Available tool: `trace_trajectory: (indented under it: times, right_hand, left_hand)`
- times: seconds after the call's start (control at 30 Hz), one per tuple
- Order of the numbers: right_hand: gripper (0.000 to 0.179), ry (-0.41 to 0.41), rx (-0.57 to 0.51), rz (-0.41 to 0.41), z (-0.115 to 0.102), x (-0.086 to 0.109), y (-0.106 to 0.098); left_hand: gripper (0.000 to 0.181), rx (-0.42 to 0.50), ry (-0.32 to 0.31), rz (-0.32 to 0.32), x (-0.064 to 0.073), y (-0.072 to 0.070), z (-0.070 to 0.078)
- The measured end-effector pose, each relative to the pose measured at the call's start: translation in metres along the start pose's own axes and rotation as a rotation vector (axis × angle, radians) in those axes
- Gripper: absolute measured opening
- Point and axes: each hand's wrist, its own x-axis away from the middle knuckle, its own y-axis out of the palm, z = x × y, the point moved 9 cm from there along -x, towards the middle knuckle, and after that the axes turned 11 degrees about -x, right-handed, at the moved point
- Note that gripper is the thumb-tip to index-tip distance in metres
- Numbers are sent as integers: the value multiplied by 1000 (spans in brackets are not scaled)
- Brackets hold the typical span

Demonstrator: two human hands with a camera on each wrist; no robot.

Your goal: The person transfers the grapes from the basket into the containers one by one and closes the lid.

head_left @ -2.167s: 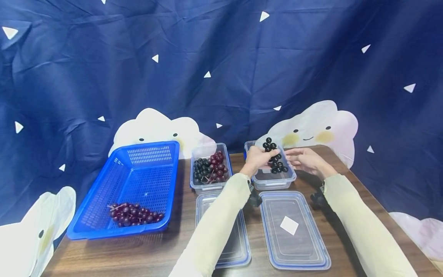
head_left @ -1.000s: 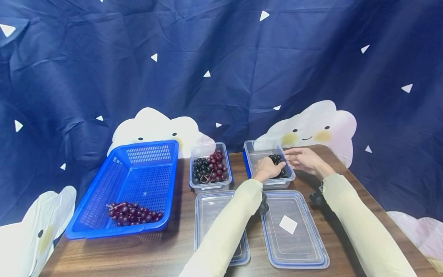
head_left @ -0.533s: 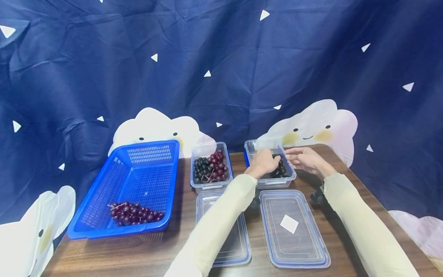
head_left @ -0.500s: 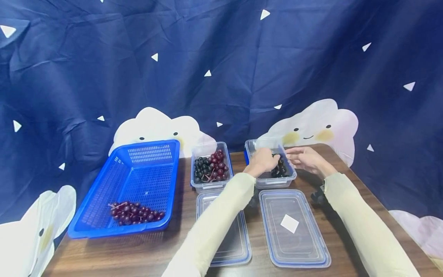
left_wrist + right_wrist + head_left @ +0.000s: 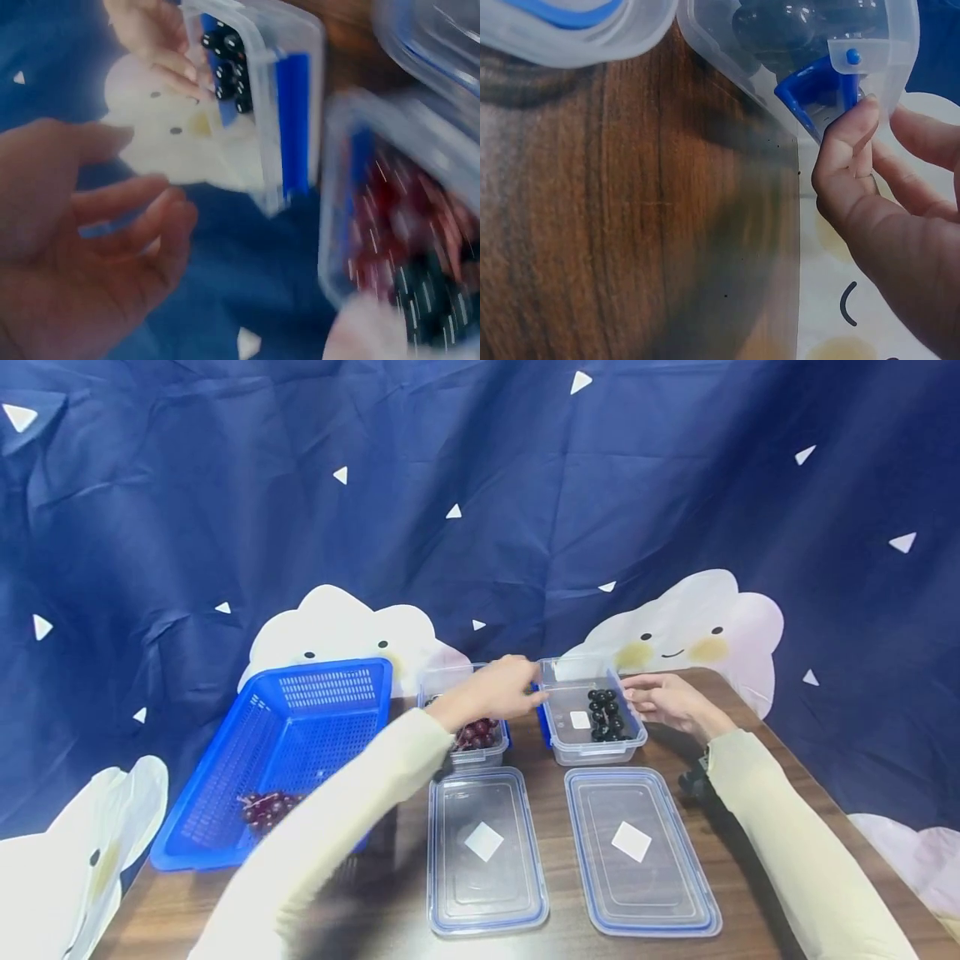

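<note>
My left hand is off the grapes and holds nothing. It passes over the left clear food container, hiding part of the dark green and red grapes inside. In the left wrist view its fingers are loosely bent, with nothing between them. My right hand holds the right side of the other food container; in the right wrist view thumb and fingers meet at its rim and blue latch. A bunch of black grapes lies along that container's right side.
Two clear lids with blue seals, the left lid and the right lid, lie in front of the containers. A blue basket stands at left, with dark red grapes partly behind my left sleeve. A patterned curtain hangs behind.
My left hand lowered the black grapes into the right container, let them go and moved left over the other container. My right hand stayed at the container's side.
</note>
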Motion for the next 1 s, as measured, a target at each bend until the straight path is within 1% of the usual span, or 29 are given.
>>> trace_trajectory:
  times: [0.1,0.2,0.27,0.33,0.43,0.5,0.57,0.63,0.7,0.73,0.8,0.9,1.0]
  right_hand:
    - [44,-4,-28,-17,-1,-2,0]
    - [37,-7,-59,-33,-1,-2,0]
    - [35,-6,-69,-51,0,0,-1]
    - [37,-9,-52,-65,1,3,-3]
    - [39,-13,-51,-70,2,8,-7]
    - [43,-19,-51,-75,1,12,-11]
    - [45,-22,-73,-75,1,13,-14]
    - [47,-24,-72,-83,0,14,-14]
    - [48,-17,-80,-79,-1,14,-14]
    - [48,-16,-73,-84,-1,14,-14]
    - [47,-11,-68,-90,-1,14,-13]
    - [43,-6,-70,-102,0,13,-12]
    - [41,-8,-69,-109,1,13,-12]
  left_hand:
    - [28,-35,67,-7,35,-10,-9]
    - [24,-38,99,-15,75,-16,-20]
    - [22,-34,94,-31,101,-16,-29]
    - [21,-42,72,-52,125,-11,-41]
    - [21,-46,7,-87,157,-3,-64]
    - [23,-43,-34,-104,174,2,-81]
    - [27,-13,-79,-132,190,6,-99]
    - [32,11,-109,-154,205,10,-114]
    - [33,35,-120,-168,220,14,-126]
    - [34,50,-120,-173,226,17,-130]
    - [37,74,-99,-180,239,23,-137]
    - [47,124,-72,-200,258,36,-143]
    - [57,172,-78,-228,272,50,-149]
